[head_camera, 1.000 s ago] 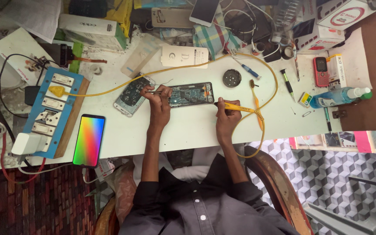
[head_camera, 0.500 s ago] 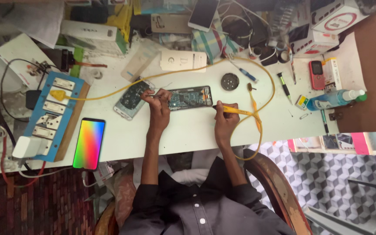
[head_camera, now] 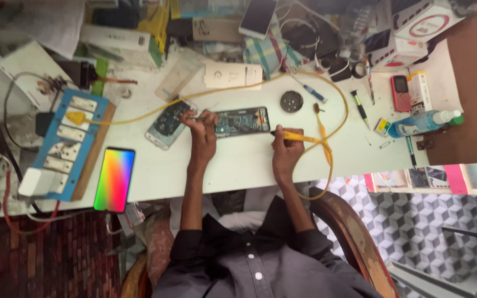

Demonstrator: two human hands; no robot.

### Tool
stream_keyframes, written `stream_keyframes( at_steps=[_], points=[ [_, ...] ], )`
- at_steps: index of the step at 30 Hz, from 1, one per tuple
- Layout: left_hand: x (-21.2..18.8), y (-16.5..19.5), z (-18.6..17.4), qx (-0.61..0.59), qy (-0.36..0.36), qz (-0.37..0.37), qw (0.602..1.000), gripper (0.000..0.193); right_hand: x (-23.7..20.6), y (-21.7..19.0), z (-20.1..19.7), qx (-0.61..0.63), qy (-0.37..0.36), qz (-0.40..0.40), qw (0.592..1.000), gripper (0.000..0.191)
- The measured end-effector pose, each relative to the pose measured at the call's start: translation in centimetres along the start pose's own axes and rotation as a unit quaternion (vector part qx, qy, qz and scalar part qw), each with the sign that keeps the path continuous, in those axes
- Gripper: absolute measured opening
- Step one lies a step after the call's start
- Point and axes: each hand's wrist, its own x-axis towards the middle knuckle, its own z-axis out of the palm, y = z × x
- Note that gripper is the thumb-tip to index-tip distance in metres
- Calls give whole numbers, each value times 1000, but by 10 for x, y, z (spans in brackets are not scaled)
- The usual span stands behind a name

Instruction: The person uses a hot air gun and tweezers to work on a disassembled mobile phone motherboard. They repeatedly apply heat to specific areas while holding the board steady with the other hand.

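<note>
An opened phone (head_camera: 242, 121) with its green circuit board bare lies flat on the white table (head_camera: 233, 165). My left hand (head_camera: 202, 132) rests on the phone's left end and pinches a thin metal tool whose tip points left. My right hand (head_camera: 284, 152) grips a yellow soldering iron (head_camera: 296, 136), its dark tip touching the phone's right end. The iron's yellow cable (head_camera: 335, 118) loops right and back across the table. A removed phone back (head_camera: 167, 124) lies just left of my left hand.
A phone with a rainbow screen (head_camera: 114, 179) lies at the front left beside a blue socket board (head_camera: 64, 146). A round grey tin (head_camera: 292, 101), screwdrivers (head_camera: 360, 107), a red keypad phone (head_camera: 399, 92) and a blue bottle (head_camera: 423, 121) sit to the right. Boxes and cables crowd the back.
Both hands stay on the opened phone with the same tools. Only the view has shifted slightly.
</note>
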Motion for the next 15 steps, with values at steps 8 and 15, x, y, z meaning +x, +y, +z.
stream_keyframes(
  at_steps=[8, 15],
  points=[
    [-2, -9, 0, 14, 5, 22, 1000, 23, 1, 3, -2, 56, -13, -27, 998, 20],
    [1, -7, 1, 11, 3, 19, 1000, 24, 3, 5, -2, 68, 8, -29, 997, 21]
  ],
)
